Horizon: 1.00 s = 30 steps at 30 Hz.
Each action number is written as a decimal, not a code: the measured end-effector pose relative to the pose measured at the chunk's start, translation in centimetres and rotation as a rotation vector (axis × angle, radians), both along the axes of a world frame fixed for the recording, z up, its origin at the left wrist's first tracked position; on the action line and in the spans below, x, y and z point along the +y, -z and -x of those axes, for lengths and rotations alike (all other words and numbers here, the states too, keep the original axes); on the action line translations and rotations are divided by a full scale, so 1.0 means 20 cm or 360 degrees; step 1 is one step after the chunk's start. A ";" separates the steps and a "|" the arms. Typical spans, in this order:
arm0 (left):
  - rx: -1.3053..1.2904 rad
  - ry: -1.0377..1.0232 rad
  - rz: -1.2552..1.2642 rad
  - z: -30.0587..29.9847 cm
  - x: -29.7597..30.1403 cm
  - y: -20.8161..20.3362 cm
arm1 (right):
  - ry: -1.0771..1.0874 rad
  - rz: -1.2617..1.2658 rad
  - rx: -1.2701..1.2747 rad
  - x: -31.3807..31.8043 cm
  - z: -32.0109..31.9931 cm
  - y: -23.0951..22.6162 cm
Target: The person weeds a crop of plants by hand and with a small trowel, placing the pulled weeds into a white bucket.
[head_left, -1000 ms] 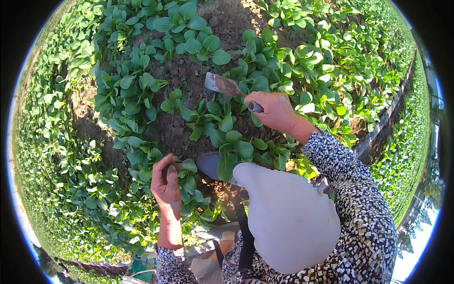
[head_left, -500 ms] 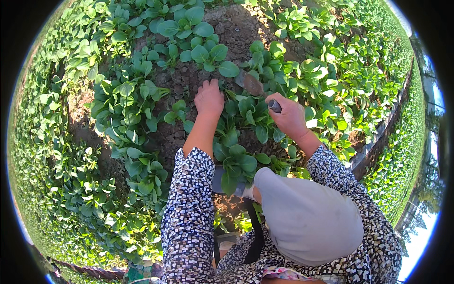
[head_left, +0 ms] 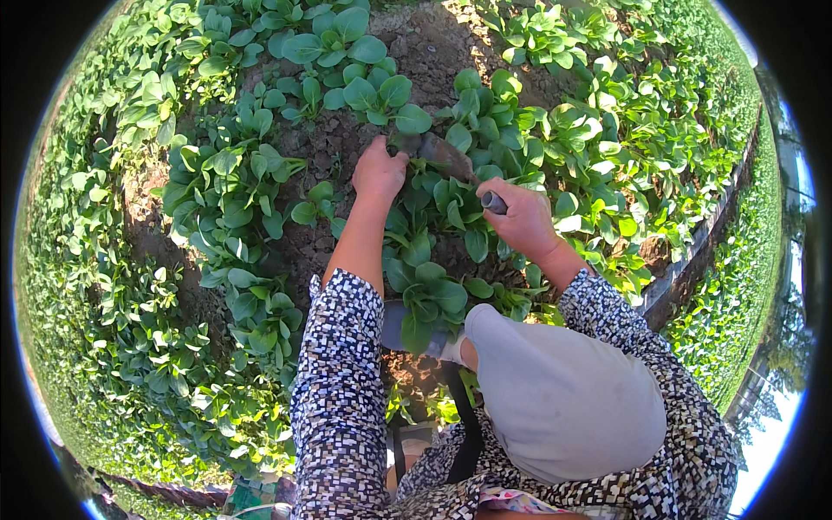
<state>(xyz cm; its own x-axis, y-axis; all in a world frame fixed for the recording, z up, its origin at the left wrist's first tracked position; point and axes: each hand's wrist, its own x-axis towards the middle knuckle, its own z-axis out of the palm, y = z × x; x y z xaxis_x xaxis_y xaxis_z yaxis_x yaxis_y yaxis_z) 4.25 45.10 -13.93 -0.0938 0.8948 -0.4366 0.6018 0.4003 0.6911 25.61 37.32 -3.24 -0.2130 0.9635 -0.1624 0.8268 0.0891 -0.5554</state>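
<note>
Hands are apart, with a gap between them; the left hand (head_left: pixel 380 172) reaches down to the brown soil (head_left: pixel 334 143), with its back facing up and its fingers bent; you cannot tell if those fingers pinch something, because the tips are hard to see; the right hand (head_left: pixel 524 218) is wrapped around the handle (head_left: pixel 494 202) of a trowel (head_left: pixel 446 159), and the round grey end of the handle pokes out of the fist; the trowel has a flat, dirty brown blade; it points over to the left hand, so its tip is near the left fingers, low down by the leaves.

A plant with big round leaves (head_left: pixel 394 91) grows just past the trowel tip; more leafy plants (head_left: pixel 429 299) grow between the two arms, closer to the body; the sleeves (head_left: pixel 342 381) have lots of little black, white and tan squares; light grey cloth (head_left: pixel 563 399) makes a big smooth bump in front of the right sleeve; a grey shoe (head_left: pixel 394 328) is partly under the leaves; a black strap (head_left: pixel 466 433) hangs nearby; bright sunny plants (head_left: pixel 607 191) grow on the right, and a long pale edge (head_left: pixel 685 256) runs beside them; more green plants (head_left: pixel 104 303) fill the left side.
</note>
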 end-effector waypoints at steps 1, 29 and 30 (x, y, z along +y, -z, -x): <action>0.0125 0.0077 0.0029 -0.03 0.01 -0.02 | -0.0027 -0.0023 0.0006 0.01 0.01 0.00; 0.0665 0.0031 -0.0007 0.32 -0.16 0.05 | -0.0170 0.0611 0.0381 0.03 0.22 0.01; 0.0650 -0.0037 -0.0159 0.38 -0.17 0.10 | -0.0196 0.0751 0.0414 0.03 0.25 0.01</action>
<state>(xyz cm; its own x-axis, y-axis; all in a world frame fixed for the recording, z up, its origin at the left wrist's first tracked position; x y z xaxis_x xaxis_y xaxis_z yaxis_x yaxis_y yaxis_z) -3.43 41.66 -15.98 -0.2621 0.9263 -0.2705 0.8260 0.3603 0.4335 20.53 37.88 -3.36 -0.4105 0.7641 -0.4976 0.6560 -0.1316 -0.7432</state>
